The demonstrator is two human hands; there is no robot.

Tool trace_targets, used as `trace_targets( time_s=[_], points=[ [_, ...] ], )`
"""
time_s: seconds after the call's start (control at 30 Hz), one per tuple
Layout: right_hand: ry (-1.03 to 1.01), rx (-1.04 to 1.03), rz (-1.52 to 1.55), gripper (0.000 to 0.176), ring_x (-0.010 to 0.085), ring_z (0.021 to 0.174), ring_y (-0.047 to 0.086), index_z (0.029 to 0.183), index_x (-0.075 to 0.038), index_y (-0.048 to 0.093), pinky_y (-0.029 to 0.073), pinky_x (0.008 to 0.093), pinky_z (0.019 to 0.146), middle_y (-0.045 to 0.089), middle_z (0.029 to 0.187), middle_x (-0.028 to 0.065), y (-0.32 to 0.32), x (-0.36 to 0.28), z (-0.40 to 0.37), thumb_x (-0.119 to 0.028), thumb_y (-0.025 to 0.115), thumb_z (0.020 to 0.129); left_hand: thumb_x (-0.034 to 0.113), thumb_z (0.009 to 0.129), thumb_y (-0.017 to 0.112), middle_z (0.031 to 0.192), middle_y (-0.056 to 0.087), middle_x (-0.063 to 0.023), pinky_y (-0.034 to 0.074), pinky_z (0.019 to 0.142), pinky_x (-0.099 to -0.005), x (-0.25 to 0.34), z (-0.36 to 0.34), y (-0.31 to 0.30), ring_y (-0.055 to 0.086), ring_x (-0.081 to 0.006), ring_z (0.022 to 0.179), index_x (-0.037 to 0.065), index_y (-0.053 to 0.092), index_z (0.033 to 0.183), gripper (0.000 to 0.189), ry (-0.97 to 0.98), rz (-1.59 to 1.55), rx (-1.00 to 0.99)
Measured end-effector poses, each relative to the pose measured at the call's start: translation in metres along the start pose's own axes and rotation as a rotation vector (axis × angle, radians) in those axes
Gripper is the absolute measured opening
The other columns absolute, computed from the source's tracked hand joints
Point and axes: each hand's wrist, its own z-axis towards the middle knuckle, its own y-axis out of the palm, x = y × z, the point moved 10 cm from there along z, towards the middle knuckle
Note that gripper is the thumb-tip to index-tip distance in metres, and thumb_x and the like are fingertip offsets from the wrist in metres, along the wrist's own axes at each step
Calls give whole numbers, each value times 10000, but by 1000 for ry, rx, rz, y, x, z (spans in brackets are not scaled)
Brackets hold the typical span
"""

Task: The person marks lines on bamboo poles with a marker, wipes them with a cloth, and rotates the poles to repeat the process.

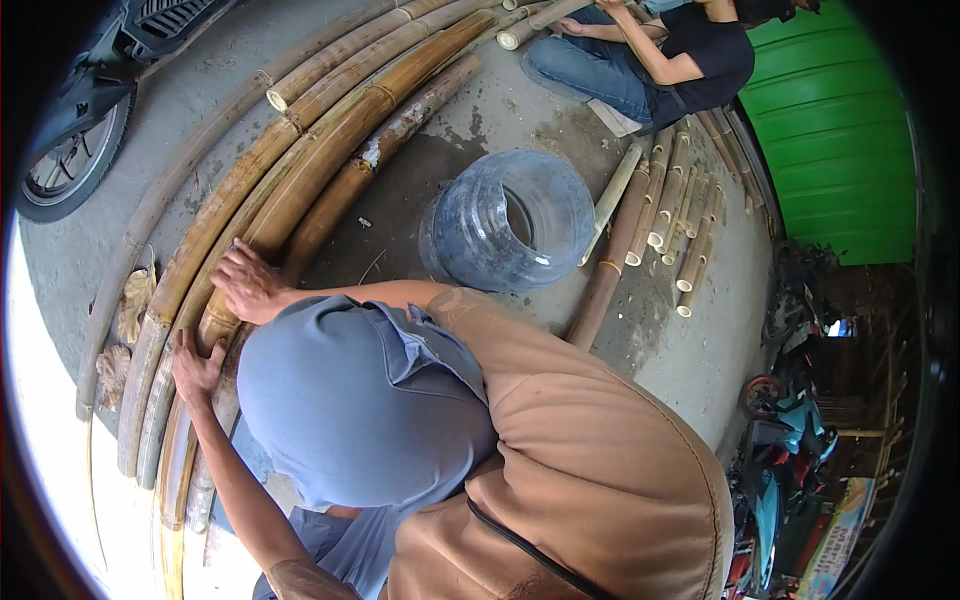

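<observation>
Several long brown bamboo poles lie side by side on the ground along the left. My right hand [248, 285] is closed over a thick bamboo pole [295, 205], its fingers bent across the top. A little nearer, my left hand [198, 368] grips the same bundle, fingers on one side and thumb on the other; which pole sits in it is partly hidden. A blue-clothed knee [350, 400] covers the near part of the poles. Beside my right forearm stands a clear bluish plastic water jug [460, 235] with a cut opening.
Short cut bamboo pieces [665, 205] lie to the right of the jug. Another person [680, 60] sits at the top, by more poles. A motorbike wheel [75, 165] stands at upper left, with a green metal wall [830, 130] at upper right. Parked motorbikes [775, 450] line the right.
</observation>
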Motion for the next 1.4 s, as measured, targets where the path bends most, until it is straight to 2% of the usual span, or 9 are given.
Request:
trace_targets(
  time_s=[0.07,0.17,0.5,0.6,0.73,0.83,1.17,1.3,1.4],
  points=[
    [-199,53,-12,278,287,1232,555,1036,-76,690,257,578,1280,637,1080,99,36,-55,-11,-259,719,828,473,810,792,1294,640,-316,541,956,-554,1,-2,1,640,-517,1144,-56,609,1311,750,-28,-29,-43],
    [-145,-39,36,285,275,1205,576,1028,-79,693,250,583,1282,642,1040,92,28,-46,0,-286,718,834,509,813,800,1326,632,-325,537,980,-543,9,-1,-7,636,-517,1166,-64,603,1340,803,-30,-39,-60],
    [457,185,-123,183,351,1192,599,998,-49,683,270,619,1260,690,1084,168,-99,170,20,-199,635,906,491,807,788,1329,627,-335,534,985,-547,5,-3,-7,632,-520,1174,-52,613,1320,767,29,3,22],
    [439,157,-152,216,350,1229,568,1064,-50,653,248,616,1270,653,1149,176,-75,135,18,-199,641,908,461,799,778,1312,636,-314,539,968,-554,11,-3,-11,638,-513,1157,-32,622,1278,704,-3,11,16],
    [111,10,29,325,359,1252,550,1174,-37,652,232,593,1285,643,1184,173,-8,10,9,-204,652,895,452,793,776,1296,649,-288,541,956,-559,4,-3,-6,645,-505,1145,-14,624,1257,676,-12,-1,33],
    [-148,-93,126,306,329,1229,570,1065,-39,693,278,573,1270,647,1129,140,41,-59,0,-258,685,852,446,800,782,1294,656,-278,538,973,-547,11,-2,-9,645,-492,1161,12,626,1332,705,-33,-36,-31],
    [381,213,-169,233,368,1179,597,1036,-24,679,314,588,1242,669,1117,202,-93,171,22,-225,619,933,447,796,787,1228,676,-302,531,970,-549,3,-5,-9,649,-498,1136,12,659,1302,680,40,-34,65],
    [366,157,-214,238,362,1223,572,1056,-26,670,281,583,1264,665,1147,186,-80,143,22,-224,618,935,460,785,787,1228,670,-318,533,963,-552,7,1,-9,648,-504,1136,-20,656,1271,696,17,-43,18],
    [176,10,-64,282,374,1247,558,1124,-8,663,280,573,1270,642,1203,204,-26,61,17,-217,630,937,465,785,787,1239,665,-320,532,966,-555,5,-1,-9,646,-509,1137,-43,651,1256,706,10,-51,22]
  ],
)
